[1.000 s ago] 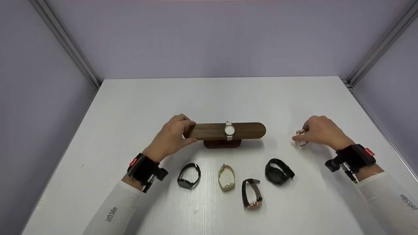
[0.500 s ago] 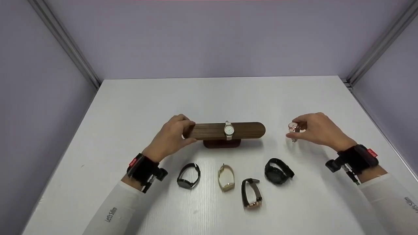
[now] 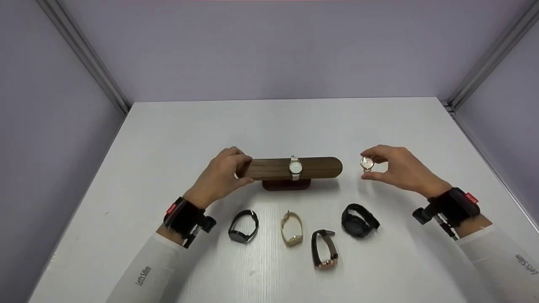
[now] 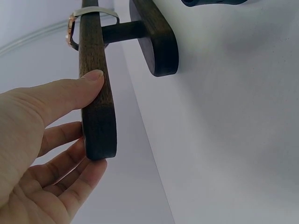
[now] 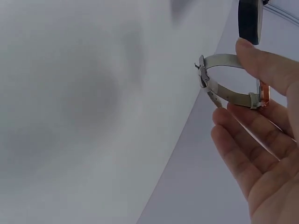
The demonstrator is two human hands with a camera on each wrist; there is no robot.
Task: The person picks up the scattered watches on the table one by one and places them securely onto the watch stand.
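A dark wooden watch stand [image 3: 290, 168] [image 4: 96, 79] stands mid-table, with a white-strapped watch [image 3: 295, 168] looped round its bar. My left hand [image 3: 222, 176] [image 4: 51, 135] grips the bar's left end between thumb and fingers. My right hand [image 3: 396, 168] [image 5: 264, 121] pinches a small rose-gold watch [image 3: 366, 163] with a grey strap [image 5: 224, 84], holding it in the air just right of the bar's right end.
Four more watches lie in a row on the white table [image 3: 273, 122] nearer me: a black one [image 3: 243, 226], a gold one [image 3: 292, 229], a brown-strapped one [image 3: 324, 249] and a chunky black one [image 3: 358, 221]. Purple walls enclose the table.
My right hand has lifted the small watch off the table and carried it left toward the stand's right end. The left hand and stand have stayed put.
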